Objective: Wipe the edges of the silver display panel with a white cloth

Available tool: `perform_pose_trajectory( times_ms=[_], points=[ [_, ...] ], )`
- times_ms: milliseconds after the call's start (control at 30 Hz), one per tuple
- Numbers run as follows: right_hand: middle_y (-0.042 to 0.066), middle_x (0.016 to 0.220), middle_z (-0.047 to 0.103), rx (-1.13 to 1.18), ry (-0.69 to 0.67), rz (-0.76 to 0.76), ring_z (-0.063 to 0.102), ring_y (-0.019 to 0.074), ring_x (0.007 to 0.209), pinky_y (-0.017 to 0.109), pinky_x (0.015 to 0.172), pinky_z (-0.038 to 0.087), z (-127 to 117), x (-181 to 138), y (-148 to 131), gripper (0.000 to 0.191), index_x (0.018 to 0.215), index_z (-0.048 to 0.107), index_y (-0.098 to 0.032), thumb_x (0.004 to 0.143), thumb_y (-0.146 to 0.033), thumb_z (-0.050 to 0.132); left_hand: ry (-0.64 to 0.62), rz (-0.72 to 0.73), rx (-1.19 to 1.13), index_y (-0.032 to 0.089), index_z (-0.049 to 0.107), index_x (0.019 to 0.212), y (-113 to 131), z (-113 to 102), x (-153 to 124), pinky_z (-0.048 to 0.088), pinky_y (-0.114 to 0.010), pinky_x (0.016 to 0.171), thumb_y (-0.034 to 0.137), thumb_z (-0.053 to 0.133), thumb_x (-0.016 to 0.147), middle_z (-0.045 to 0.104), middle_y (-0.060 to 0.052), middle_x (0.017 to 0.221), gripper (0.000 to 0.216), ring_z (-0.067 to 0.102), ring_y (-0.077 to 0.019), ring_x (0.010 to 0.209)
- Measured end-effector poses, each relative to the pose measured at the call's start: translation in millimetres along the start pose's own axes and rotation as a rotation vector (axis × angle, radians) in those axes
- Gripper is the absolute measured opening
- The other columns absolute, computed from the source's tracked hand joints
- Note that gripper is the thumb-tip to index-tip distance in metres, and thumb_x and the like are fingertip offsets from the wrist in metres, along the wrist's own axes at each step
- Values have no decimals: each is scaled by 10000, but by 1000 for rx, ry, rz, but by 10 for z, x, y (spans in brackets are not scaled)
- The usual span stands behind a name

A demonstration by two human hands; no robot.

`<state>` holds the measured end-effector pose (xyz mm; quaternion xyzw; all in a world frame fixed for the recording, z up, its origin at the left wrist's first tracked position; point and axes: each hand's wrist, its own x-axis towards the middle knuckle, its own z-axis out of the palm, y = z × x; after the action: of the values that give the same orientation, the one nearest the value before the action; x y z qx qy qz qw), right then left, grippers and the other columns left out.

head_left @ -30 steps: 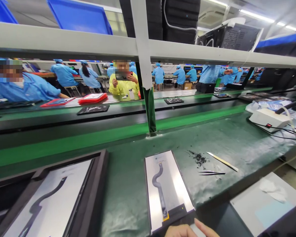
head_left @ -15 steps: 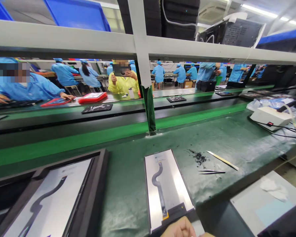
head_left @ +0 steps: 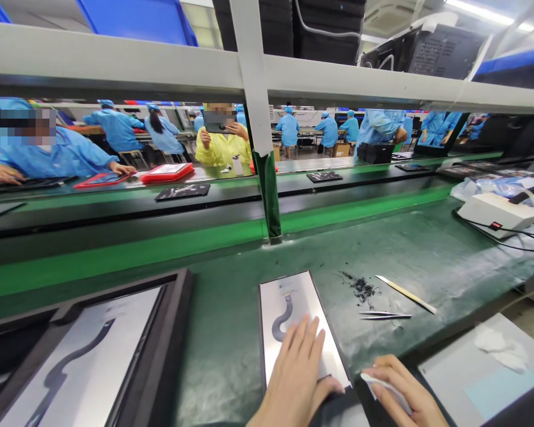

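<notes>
Panel (head_left: 293, 308) lies flat on green bench (head_left: 427, 255). Left hand (head_left: 296, 373) flat, open, pressing on panel. Right hand (head_left: 404, 391) pinches white wipe (head_left: 385, 388) beside panel's near corner. Wiping seems not yet begun.

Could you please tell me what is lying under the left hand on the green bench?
The left hand lies flat on a silver panel bearing a dark curved ribbon cable. The cable's lower run and the panel's lower middle are hidden beneath the hand.
</notes>
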<state>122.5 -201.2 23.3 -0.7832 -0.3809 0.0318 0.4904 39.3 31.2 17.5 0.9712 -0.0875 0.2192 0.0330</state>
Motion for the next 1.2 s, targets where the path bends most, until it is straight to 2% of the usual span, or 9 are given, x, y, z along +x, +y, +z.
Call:
perform_pose_trajectory(
  times_ms=[167, 300, 467, 633, 700, 800, 933, 1033, 1200],
  points=[
    [48, 903, 693, -83, 24, 21, 729, 145, 819, 122, 725, 558, 67, 31, 117, 189, 1009, 698, -232, 982, -322, 534, -99, -128, 120, 140, 605, 1285, -163, 56, 433, 445, -611, 1044, 514, 683, 868, 565, -197, 1405, 566, 478, -420, 1338],
    [51, 889, 692, -105, 29, 6, 727, 144, 771, 129, 678, 565, 102, 39, 159, 204, 1010, 699, -223, 984, -331, 527, -109, -186, 141, 75, 608, 1268, -172, 184, 630, 489, -618, 984, 491, 743, 822, 565, -255, 1381, 624, 482, -469, 1314],
    [55, 908, 694, -128, 22, 43, 725, 140, 727, 133, 613, 565, 52, -8, 77, 237, 1063, 691, -221, 1000, -320, 485, -130, -196, 105, 60, 593, 1268, -113, 304, 568, 485, -564, 1022, 361, 730, 867, 529, -287, 1401, 520, 492, -432, 1319],
    [63, 948, 696, -272, 34, -32, 726, 114, 766, 131, 677, 555, 21, -106, -25, 253, 1019, 674, -220, 1021, -314, 439, -148, -194, 41, 108, 597, 1252, -114, 305, 523, 477, -578, 1027, 319, 631, 942, 523, -259, 1419, 377, 495, -400, 1324],
    [61, 948, 698, -340, 21, -74, 728, 111, 753, 132, 660, 550, 35, -135, -57, 270, 1034, 665, -222, 1033, -308, 409, -155, -176, 14, 125, 573, 1290, -121, 234, 496, 460, -576, 1048, 309, 656, 926, 493, -242, 1452, 416, 461, -394, 1349],
    [54, 930, 696, -430, -18, -108, 728, 115, 710, 144, 606, 539, 61, -155, -115, 304, 1014, 650, -230, 1049, -292, 354, -206, -88, -78, 149, 503, 1373, -127, 44, 410, 395, -580, 1104, 316, 740, 863, 413, -221, 1515, 588, 371, -377, 1405],
    [44, 906, 689, -496, -74, -134, 724, 113, 690, 149, 572, 518, 70, -161, -208, 345, 1000, 642, -235, 1056, -262, 303, -407, 118, -335, 182, 377, 1475, -112, -202, 279, 279, -657, 1132, 445, 812, 770, 307, -225, 1560, 869, 209, -382, 1456],
    [45, 904, 693, -522, -76, -153, 726, 114, 706, 151, 575, 516, 66, -170, -247, 349, 1010, 644, -232, 1052, -235, 298, -427, 117, -376, 204, 349, 1493, -65, -258, 229, 237, -684, 1131, 387, 794, 801, 281, -213, 1573, 843, 150, -376, 1467],
    [57, 929, 703, -580, -37, -171, 724, 123, 735, 172, 590, 522, 78, -176, -253, 340, 1043, 646, -218, 1041, -181, 309, -361, 87, -312, 140, 397, 1454, 23, -179, 198, 237, -710, 1111, 318, 740, 842, 314, -234, 1556, 724, 201, -386, 1462]
  ],
)
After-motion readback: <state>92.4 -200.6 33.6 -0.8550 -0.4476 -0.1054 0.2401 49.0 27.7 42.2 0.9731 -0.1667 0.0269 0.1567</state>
